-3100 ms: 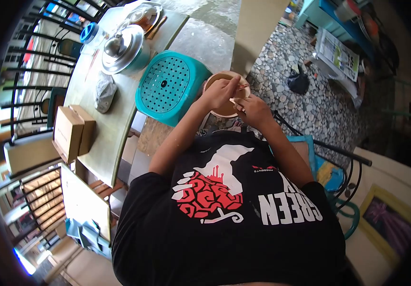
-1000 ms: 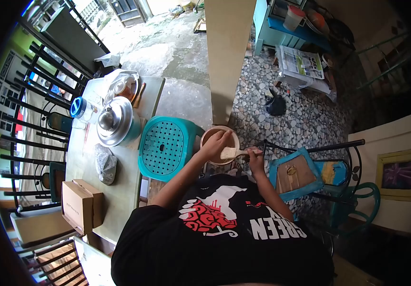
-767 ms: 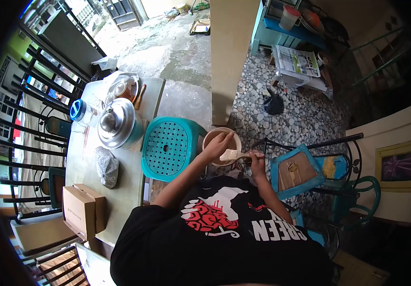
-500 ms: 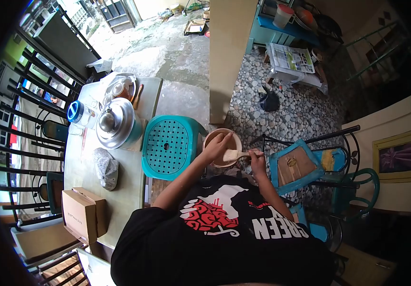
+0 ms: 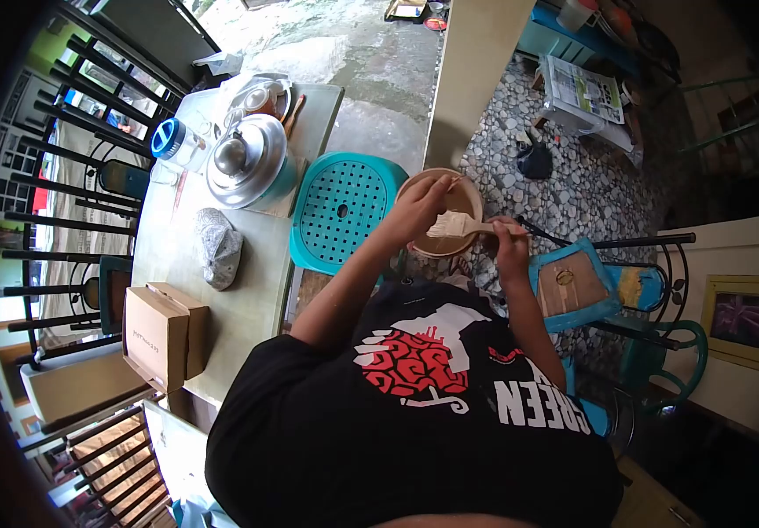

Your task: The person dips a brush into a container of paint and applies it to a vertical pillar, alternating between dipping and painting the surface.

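Observation:
My right hand (image 5: pixel 509 242) is closed around the handle of a flat brush (image 5: pixel 455 225) with a pale, jagged-edged head. The brush head lies over a round light-brown bowl (image 5: pixel 474 195) in front of my chest. Across the left side of that bowl reaches my left hand (image 5: pixel 425 209), its fingers curled together over the bowl's inside. Whatever those fingers pinch is too small or hidden to make out. What the bowl contains is partly covered by my hand and the brush.
A green plastic stool (image 5: pixel 344 211) stands left of the bowl, beside a table (image 5: pixel 247 308). On the table are a lidded pot (image 5: pixel 260 163), a jar (image 5: pixel 177 143), a grey plastic bag (image 5: pixel 217 251) and a cardboard box (image 5: pixel 164 339). A blue-framed chair (image 5: pixel 575 286) is at my right.
My view has shifted, so the bowl, hands and furniture appear higher and further right. The brush head shows more of its pale face. Both hands keep nearly the same hold.

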Action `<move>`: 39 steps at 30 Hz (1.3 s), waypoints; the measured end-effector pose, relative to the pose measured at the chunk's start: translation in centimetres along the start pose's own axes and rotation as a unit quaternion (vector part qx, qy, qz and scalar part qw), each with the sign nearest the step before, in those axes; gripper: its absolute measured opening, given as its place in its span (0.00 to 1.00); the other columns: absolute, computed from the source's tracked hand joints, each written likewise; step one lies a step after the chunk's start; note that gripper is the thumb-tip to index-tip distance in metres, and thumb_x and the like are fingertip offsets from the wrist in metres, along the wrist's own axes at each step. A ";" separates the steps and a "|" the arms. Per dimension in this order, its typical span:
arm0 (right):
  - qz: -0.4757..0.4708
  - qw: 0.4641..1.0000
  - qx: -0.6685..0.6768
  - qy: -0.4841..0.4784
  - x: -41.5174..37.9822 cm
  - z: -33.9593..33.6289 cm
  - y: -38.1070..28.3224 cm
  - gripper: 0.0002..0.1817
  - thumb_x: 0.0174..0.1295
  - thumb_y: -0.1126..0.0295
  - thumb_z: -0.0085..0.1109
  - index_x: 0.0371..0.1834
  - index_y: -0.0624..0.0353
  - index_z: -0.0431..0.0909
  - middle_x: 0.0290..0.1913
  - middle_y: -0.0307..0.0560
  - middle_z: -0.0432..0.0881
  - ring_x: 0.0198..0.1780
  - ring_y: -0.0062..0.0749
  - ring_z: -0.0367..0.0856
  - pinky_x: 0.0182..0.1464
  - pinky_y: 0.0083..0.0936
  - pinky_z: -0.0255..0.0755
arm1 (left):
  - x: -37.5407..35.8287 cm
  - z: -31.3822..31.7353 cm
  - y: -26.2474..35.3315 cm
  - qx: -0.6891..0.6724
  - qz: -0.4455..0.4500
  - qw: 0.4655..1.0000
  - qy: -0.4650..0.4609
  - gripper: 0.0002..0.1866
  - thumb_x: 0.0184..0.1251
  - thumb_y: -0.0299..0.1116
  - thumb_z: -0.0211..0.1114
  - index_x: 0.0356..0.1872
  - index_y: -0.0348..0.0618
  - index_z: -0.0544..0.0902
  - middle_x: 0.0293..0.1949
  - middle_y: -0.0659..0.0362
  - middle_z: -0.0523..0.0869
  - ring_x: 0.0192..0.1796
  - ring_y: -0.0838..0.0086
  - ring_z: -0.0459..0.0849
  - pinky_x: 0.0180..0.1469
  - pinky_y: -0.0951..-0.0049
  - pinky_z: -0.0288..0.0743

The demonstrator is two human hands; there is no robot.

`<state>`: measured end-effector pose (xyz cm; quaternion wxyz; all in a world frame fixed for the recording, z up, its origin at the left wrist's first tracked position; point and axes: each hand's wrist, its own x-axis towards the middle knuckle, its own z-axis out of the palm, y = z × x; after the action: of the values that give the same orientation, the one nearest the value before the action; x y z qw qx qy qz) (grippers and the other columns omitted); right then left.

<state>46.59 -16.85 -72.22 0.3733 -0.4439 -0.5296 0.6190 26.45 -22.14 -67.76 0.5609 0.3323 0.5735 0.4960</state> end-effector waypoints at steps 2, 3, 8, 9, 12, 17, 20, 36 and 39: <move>-0.014 0.999 0.007 -0.044 0.7 1.4 -0.4 0.10 0.62 0.66 0.50 0.33 0.62 0.76 0.27 0.40 0.79 0.27 0.19 0.78 0.29 0.15 0.72 | -0.9 -1.5 0.0 0.108 0.106 0.988 -0.002 0.17 0.72 0.38 0.46 0.54 0.41 0.72 0.33 0.59 0.76 0.31 0.79 0.75 0.30 0.80 0.69; -0.016 0.999 0.005 -0.044 0.9 2.1 -0.7 0.10 0.62 0.66 0.50 0.33 0.62 0.76 0.27 0.40 0.79 0.27 0.19 0.78 0.29 0.15 0.72 | -1.3 -2.0 0.2 0.107 0.109 0.988 -0.002 0.17 0.72 0.38 0.46 0.54 0.41 0.72 0.33 0.59 0.76 0.31 0.79 0.75 0.30 0.80 0.69; -0.019 0.997 0.029 -0.075 1.2 5.6 -3.4 0.10 0.63 0.66 0.50 0.33 0.62 0.77 0.25 0.39 0.79 0.24 0.19 0.78 0.28 0.16 0.72 | -5.0 -3.6 5.6 0.089 0.061 0.992 0.073 0.17 0.71 0.34 0.47 0.57 0.43 0.71 0.46 0.55 0.75 0.39 0.74 0.80 0.37 0.79 0.73; -0.024 0.996 0.038 -0.080 1.3 6.3 -3.7 0.10 0.63 0.66 0.50 0.33 0.62 0.77 0.24 0.39 0.79 0.24 0.19 0.78 0.27 0.16 0.71 | -5.8 -3.9 6.7 0.010 0.005 0.993 0.116 0.17 0.71 0.36 0.48 0.56 0.41 0.72 0.45 0.55 0.76 0.39 0.75 0.80 0.37 0.79 0.72; -0.023 0.993 0.045 -0.105 1.7 8.0 -3.8 0.10 0.63 0.66 0.50 0.34 0.62 0.76 0.24 0.40 0.79 0.23 0.19 0.77 0.26 0.16 0.71 | -5.7 -6.4 5.8 0.002 0.094 0.987 0.134 0.17 0.70 0.44 0.50 0.45 0.42 0.76 0.28 0.64 0.74 0.27 0.85 0.71 0.26 0.84 0.62; 0.026 0.988 0.054 -0.140 2.8 10.0 -2.8 0.10 0.64 0.66 0.50 0.35 0.62 0.74 0.23 0.42 0.79 0.21 0.21 0.76 0.24 0.17 0.70 | -4.9 -10.2 3.3 -0.012 0.024 0.984 0.179 0.16 0.69 0.43 0.52 0.44 0.42 0.77 0.25 0.67 0.73 0.23 0.88 0.67 0.21 0.86 0.59; 0.041 0.986 0.070 -0.149 3.0 10.9 -2.0 0.09 0.64 0.66 0.49 0.36 0.62 0.73 0.23 0.43 0.79 0.20 0.22 0.75 0.22 0.18 0.69 | -4.8 -11.5 1.4 0.011 0.072 0.979 0.190 0.15 0.68 0.40 0.51 0.46 0.41 0.76 0.26 0.68 0.72 0.25 0.87 0.68 0.23 0.85 0.62; 0.071 0.980 0.103 -0.153 3.2 12.8 -0.6 0.10 0.64 0.63 0.49 0.38 0.57 0.74 0.24 0.42 0.79 0.20 0.21 0.75 0.22 0.18 0.70 | -3.9 -19.1 -5.7 0.340 0.205 0.824 0.405 0.19 0.70 0.38 0.46 0.50 0.33 0.76 0.40 0.46 0.78 0.47 0.59 0.73 0.51 0.65 0.66; 0.088 0.976 0.123 -0.159 3.0 12.3 -0.5 0.11 0.64 0.63 0.49 0.38 0.58 0.74 0.25 0.43 0.79 0.21 0.21 0.75 0.24 0.18 0.71 | -4.0 -18.9 -9.0 0.042 0.162 0.895 0.414 0.21 0.72 0.42 0.40 0.50 0.37 0.75 0.39 0.53 0.76 0.44 0.66 0.74 0.48 0.71 0.66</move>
<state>34.03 -17.97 -71.59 0.2806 -0.3351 -0.4608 0.7724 10.19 -32.16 -77.28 0.1702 0.2087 0.7125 0.6479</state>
